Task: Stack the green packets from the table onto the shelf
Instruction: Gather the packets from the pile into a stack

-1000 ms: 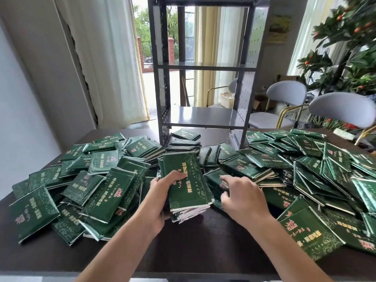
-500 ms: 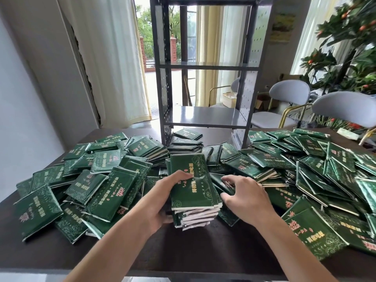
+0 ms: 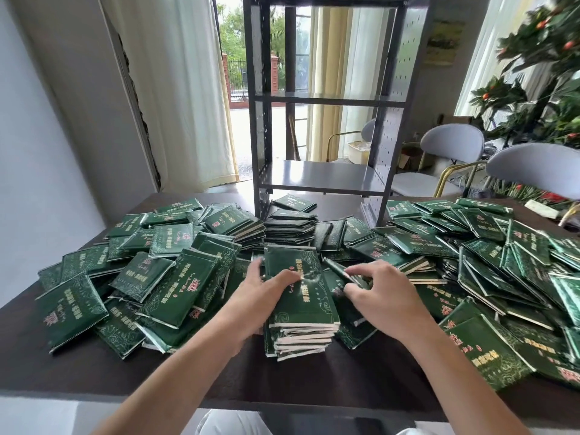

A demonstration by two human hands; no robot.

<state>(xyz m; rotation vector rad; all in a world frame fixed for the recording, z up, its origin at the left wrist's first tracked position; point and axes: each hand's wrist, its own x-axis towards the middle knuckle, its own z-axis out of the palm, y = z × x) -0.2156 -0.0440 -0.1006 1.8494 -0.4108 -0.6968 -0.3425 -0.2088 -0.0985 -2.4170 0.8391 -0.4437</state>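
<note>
Many green packets cover the dark table [image 3: 78, 368]. In front of me stands a stack of green packets [image 3: 301, 309], several high. My left hand [image 3: 254, 299] grips the stack's left side with its thumb over the top packet. To the right of the stack, my right hand [image 3: 383, 296] pinches the edge of a loose green packet [image 3: 340, 273] tilted up from the heap. The grey metal shelf [image 3: 317, 180] stands at the table's far side, its boards bare. A smaller pile of packets [image 3: 290, 226] lies at the shelf's foot.
Heaps of packets spread left [image 3: 135, 271] and right [image 3: 502, 255] of the stack. Two grey chairs [image 3: 533, 167] and a plant with orange fruit [image 3: 539, 89] stand at the back right. Curtains and an open door lie behind the shelf.
My left hand has squared up the stack and kept its hold. My right hand moved up and now pinches a loose packet by the stack.
</note>
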